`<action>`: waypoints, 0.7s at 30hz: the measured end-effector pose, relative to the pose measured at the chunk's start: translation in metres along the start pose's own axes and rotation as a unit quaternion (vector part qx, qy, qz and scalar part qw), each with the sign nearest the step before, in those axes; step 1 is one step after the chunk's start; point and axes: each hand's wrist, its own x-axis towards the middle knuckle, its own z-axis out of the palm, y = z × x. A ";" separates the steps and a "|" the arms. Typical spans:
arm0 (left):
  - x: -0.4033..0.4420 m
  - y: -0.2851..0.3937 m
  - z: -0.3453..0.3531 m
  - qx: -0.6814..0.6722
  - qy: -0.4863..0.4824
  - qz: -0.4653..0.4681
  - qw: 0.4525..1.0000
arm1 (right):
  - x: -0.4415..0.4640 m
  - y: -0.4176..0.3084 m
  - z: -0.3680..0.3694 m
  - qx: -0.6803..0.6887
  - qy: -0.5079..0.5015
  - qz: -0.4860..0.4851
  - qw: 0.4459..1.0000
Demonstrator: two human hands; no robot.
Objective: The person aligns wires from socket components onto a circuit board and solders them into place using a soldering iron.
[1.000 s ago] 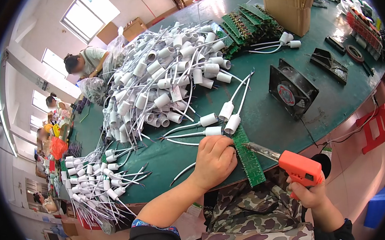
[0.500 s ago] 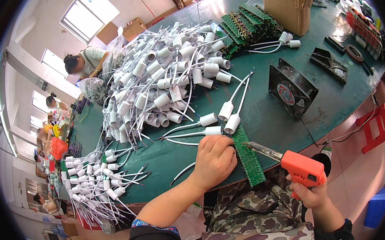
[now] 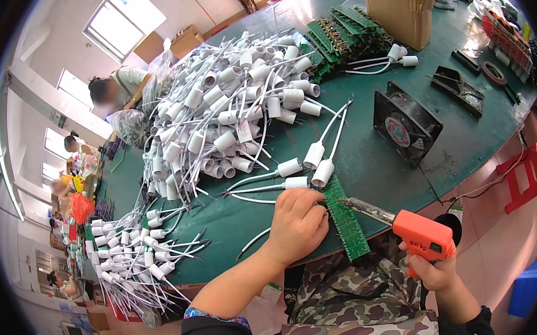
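My left hand (image 3: 298,224) is closed at the left edge of a green circuit board (image 3: 349,231), its fingertips pinched together. What they hold is hidden; a white cable (image 3: 255,240) runs out from beneath that hand. My right hand (image 3: 434,269) grips an orange soldering gun (image 3: 424,234), with a finger at its trigger. Its metal tip points left and meets the board near the upper middle, close to my left fingertips. The board reaches over the table's near edge. White lamp holders with cables (image 3: 323,172) lie at and beside its far end.
A big heap of white lamp holders (image 3: 221,108) covers the table's middle, and a smaller bunch (image 3: 131,252) lies left. Stacked circuit boards (image 3: 340,38), a cardboard box (image 3: 399,10) and a black fan (image 3: 405,123) stand beyond. A red stool (image 3: 527,177) is at right. Other people sit far left.
Almost nothing differs. Both hands, the soldering gun and the board stay in place; the view has shifted very slightly.
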 end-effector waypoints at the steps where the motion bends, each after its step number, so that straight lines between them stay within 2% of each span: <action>1: 0.000 -0.001 -0.001 -0.011 -0.003 -0.003 1.000 | 0.000 0.000 0.000 -0.002 -0.001 -0.006 1.000; 7: 0.004 -0.003 -0.013 -0.072 -0.065 -0.005 0.995 | -0.001 -0.001 0.001 0.022 0.012 0.021 0.999; 16: 0.003 -0.010 -0.009 -0.106 -0.079 -0.021 0.991 | 0.000 -0.001 -0.001 0.031 -0.003 0.027 0.999; 21: 0.007 -0.004 -0.008 -0.067 -0.072 -0.032 0.995 | -0.001 0.000 0.000 0.044 -0.002 0.029 0.999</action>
